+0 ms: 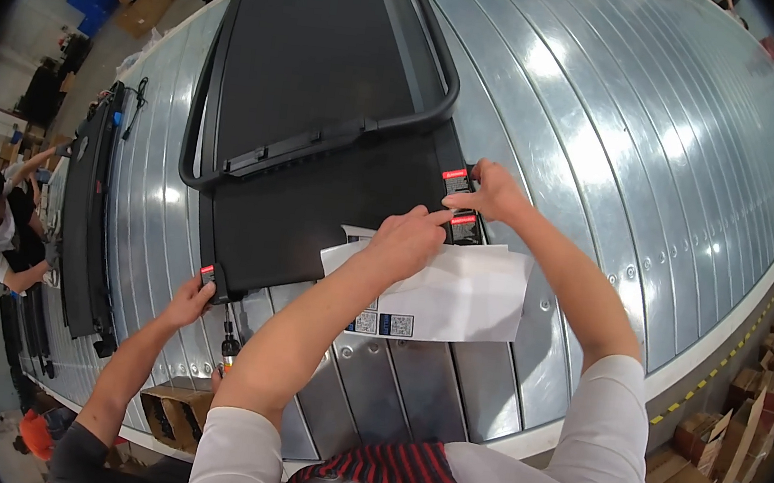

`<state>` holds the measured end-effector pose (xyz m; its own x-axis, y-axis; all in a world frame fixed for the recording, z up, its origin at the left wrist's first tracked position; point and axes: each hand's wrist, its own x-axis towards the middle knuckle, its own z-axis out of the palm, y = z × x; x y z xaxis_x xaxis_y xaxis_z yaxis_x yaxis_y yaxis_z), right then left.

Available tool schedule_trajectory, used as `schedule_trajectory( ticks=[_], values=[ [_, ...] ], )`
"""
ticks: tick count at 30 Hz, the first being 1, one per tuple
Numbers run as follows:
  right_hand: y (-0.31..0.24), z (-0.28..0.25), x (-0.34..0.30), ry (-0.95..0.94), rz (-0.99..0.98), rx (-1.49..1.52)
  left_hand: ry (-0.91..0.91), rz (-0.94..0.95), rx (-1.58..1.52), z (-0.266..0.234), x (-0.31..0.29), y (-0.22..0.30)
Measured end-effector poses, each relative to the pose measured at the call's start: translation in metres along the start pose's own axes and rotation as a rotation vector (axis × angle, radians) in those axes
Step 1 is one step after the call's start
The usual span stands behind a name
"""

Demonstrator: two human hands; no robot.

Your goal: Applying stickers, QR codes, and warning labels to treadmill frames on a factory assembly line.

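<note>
My left hand (pixel 406 242) is closed at the upper edge of a white sheet of stickers (pixel 472 294), apparently gripping it, with the index finger stretched toward a red-and-black warning label (pixel 462 229). That label sits on the near right corner of a flat black treadmill (pixel 313 224). Just beyond it is a second red-and-black label (pixel 455 180). My right hand (pixel 497 193) rests at that corner with thumb and forefinger apart, the thumb pressed down between the two labels. Its other fingers are partly hidden.
A black handle frame (pixel 322 143) lies over the treadmill. At its near left corner a co-worker's hand (pixel 189 300) touches another label; a power screwdriver (pixel 229 343) stands beside it. A cardboard box (pixel 176 413) is near the metal-slatted table's (pixel 621 201) edge. Another person (pixel 11 227) works far left.
</note>
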<state>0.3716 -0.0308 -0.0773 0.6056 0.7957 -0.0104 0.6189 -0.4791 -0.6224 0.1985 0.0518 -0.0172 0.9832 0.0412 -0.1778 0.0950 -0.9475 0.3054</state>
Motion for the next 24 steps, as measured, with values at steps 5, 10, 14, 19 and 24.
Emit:
schedule_trajectory(
  ticks=[5, 10, 14, 19, 24],
  values=[
    [-0.004, 0.009, 0.026, 0.089, 0.145, 0.073, -0.001, 0.011, 0.066, 0.012, 0.001, 0.004],
    [0.03, 0.016, 0.007, 0.034, 0.097, 0.191, 0.057, -0.074, -0.053, 0.012, -0.052, 0.028],
    [0.043, -0.026, -0.084, 0.047, 0.244, 0.569, 0.118, -0.275, -0.374, -0.003, -0.129, 0.06],
    [0.006, -0.047, -0.225, -0.043, 0.316, 1.206, 0.399, -0.532, -1.338, -0.007, -0.207, 0.111],
    [-0.096, -0.05, -0.319, -0.213, 0.159, 1.609, 0.541, -0.569, -1.222, 0.008, -0.254, 0.148]
  ],
)
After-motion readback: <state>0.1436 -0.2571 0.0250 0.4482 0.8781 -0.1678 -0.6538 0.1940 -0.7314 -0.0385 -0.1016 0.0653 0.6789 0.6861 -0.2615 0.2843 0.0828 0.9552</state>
